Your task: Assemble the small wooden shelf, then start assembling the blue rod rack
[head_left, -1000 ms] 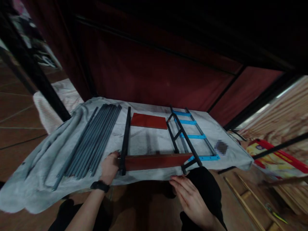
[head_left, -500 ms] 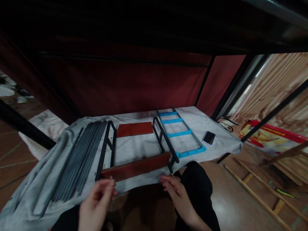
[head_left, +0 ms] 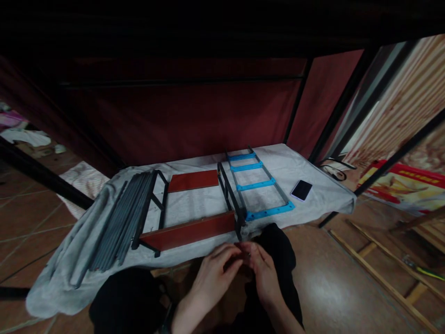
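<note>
My left hand (head_left: 214, 269) and my right hand (head_left: 263, 271) meet fingertip to fingertip just in front of the table edge, fingers pinched together on something too small to make out. Right above them stands a red-brown board (head_left: 187, 231) fixed between two black metal side frames, the left black frame (head_left: 148, 214) and the right black frame (head_left: 230, 196), on a grey cloth (head_left: 208, 204). Neither hand touches the board or the frames.
A bundle of grey rods (head_left: 123, 220) lies left of the frame. A second red-brown board (head_left: 193, 180) lies behind it. A frame with blue cross pieces (head_left: 255, 185) and a phone (head_left: 301, 189) lie to the right. Wooden slats (head_left: 378, 278) rest on the floor.
My left hand let go of the left black frame and swung right to meet my right hand. The view shifted, and the frame with the board now stands alone.
</note>
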The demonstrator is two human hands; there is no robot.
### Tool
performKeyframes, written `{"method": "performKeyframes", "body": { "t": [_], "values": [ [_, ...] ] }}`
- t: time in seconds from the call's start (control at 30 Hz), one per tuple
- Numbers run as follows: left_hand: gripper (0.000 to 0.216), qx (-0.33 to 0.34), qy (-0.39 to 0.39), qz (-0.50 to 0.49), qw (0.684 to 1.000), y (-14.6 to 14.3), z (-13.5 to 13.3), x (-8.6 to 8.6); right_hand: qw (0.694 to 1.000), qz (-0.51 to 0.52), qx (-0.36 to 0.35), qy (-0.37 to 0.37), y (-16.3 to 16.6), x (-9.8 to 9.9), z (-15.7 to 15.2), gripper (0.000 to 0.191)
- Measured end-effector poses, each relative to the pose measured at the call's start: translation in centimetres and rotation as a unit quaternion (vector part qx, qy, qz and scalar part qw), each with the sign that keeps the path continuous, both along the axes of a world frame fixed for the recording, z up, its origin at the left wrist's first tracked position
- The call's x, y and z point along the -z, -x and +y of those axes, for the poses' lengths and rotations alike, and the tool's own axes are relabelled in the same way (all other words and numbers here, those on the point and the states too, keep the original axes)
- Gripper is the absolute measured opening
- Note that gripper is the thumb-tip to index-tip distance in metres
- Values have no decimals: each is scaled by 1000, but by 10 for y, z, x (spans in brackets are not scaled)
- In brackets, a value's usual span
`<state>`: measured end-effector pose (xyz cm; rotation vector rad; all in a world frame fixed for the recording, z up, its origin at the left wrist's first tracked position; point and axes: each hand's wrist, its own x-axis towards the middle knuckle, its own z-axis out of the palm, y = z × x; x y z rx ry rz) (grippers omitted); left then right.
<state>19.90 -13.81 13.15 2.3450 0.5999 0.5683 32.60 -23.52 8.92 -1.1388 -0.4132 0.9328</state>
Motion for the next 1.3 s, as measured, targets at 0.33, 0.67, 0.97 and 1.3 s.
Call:
{"method": "performKeyframes", "body": {
  "t": [0.33,0.67,0.97,1.3],
  "values": [
    [34,-34,-212,161,963,-55,91,12,986,-147,54,64,-68,30,64,59],
    [30,-13,-113,172,978,-51,86,8,995,-92,30,-9,-48,36,91,54],
    [34,-36,-140,162,976,-52,82,22,998,-46,41,-8,-42,40,87,53],
    [52,-36,-166,183,968,-58,76,20,996,-57,64,2,-40,56,91,49]
  ]
}}
